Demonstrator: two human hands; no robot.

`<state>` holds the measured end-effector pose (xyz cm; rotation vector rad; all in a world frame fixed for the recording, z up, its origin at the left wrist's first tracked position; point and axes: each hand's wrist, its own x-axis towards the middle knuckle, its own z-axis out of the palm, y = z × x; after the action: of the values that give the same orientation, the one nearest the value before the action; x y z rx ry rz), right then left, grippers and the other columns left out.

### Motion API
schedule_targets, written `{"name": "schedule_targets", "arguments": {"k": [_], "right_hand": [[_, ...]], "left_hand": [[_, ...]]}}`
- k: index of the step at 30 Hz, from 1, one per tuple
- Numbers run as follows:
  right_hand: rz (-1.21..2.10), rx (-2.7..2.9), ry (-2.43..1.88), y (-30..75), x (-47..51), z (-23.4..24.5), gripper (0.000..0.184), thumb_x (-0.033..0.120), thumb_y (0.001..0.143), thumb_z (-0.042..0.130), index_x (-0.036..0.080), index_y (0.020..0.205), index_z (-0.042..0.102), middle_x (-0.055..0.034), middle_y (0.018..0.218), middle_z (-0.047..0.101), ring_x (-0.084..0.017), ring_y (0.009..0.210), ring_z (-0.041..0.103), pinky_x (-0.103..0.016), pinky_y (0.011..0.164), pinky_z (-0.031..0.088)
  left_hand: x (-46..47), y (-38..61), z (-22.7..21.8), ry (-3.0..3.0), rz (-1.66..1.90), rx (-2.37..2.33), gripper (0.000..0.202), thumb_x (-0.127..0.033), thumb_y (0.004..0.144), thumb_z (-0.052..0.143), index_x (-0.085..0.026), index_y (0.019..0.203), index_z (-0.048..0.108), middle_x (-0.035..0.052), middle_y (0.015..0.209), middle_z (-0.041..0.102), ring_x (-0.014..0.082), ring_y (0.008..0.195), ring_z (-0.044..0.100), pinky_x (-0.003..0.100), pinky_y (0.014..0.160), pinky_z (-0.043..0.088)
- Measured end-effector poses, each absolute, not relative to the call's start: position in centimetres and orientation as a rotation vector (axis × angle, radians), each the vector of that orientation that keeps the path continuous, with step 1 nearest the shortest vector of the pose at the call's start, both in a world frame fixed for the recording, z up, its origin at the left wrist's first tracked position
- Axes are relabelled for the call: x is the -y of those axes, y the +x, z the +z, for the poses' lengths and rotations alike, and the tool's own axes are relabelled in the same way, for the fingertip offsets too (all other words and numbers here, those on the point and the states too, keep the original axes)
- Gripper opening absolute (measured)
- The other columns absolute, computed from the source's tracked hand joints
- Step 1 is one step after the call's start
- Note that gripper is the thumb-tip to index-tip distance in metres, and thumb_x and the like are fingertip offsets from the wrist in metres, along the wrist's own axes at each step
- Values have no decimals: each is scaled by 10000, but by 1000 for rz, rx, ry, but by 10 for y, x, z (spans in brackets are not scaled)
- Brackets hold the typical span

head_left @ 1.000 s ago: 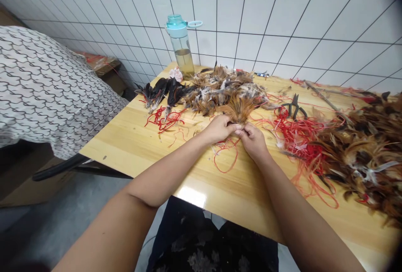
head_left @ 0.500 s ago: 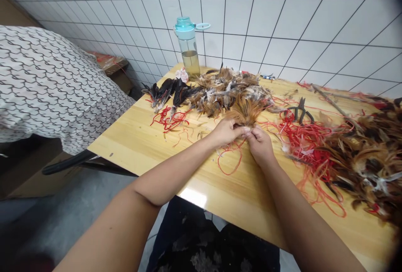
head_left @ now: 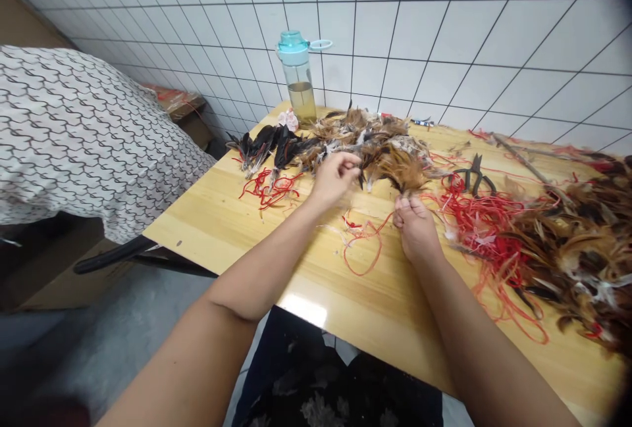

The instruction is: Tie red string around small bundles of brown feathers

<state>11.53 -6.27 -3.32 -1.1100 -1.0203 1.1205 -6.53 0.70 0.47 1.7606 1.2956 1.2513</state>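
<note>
My right hand (head_left: 415, 222) is closed round the base of a bunch of brown feathers (head_left: 402, 170), whose tips fan out upward and to the left. A red string (head_left: 363, 274) trails from beside this hand and loops on the wooden table. To the left, my left hand (head_left: 336, 180) is raised just in front of the feather pile (head_left: 365, 129), its fingers curled together and slightly blurred. Right at its fingertips a thin dark feather (head_left: 361, 179) shows; I cannot tell whether it is pinched or lies behind.
Black feather bundles (head_left: 281, 147) and red string (head_left: 266, 191) lie at the left. Black-handled pliers (head_left: 474, 175), a tangle of red string (head_left: 476, 216) and a large heap of brown feathers (head_left: 582, 243) are on the right. A water bottle (head_left: 299, 81) stands near the tiled wall.
My left hand has come away from the feather bunch and moved left and up. My right hand still holds the bunch, now shifted slightly right.
</note>
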Motion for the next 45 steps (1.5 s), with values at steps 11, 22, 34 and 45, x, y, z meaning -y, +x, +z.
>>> {"name": "schedule_targets", "arguments": {"k": [11,22,34,45], "right_hand": [[1226,795,-1069,120,61,-24,280,299,580,706,221,688,459,46,681,452,-56,519,357,-185,431,286],[1329,584,-941,130,59,-21,269,189,585,697,205,722,467,56,721,478,-33,507,377,-174,437,309],[1240,733,-1004,122,56,-29,270,323,680,712,213,729,471,57,699,479,-33,477,358,-186,426,301],[1165,811,-1068,120,57,-30,317,417,696,717,211,683,476,53,645,460,-46,464,342,-211,414,256]], "left_hand": [[-44,-125,-13,1893,1009,-2127,216,-272,855,546,-190,1011,672,124,1061,600,273,1128,515,410,1025,356],[-6,-75,-4,2518,1038,-1519,222,-243,913,479,-207,959,694,84,969,595,226,1003,492,359,908,398],[-4,-31,-15,2516,600,-1747,218,-348,862,594,-151,933,653,149,996,602,303,1036,513,409,877,423],[1,-51,-8,2222,752,-1544,121,-178,826,535,-157,805,651,65,828,627,185,819,561,315,779,430]]}}
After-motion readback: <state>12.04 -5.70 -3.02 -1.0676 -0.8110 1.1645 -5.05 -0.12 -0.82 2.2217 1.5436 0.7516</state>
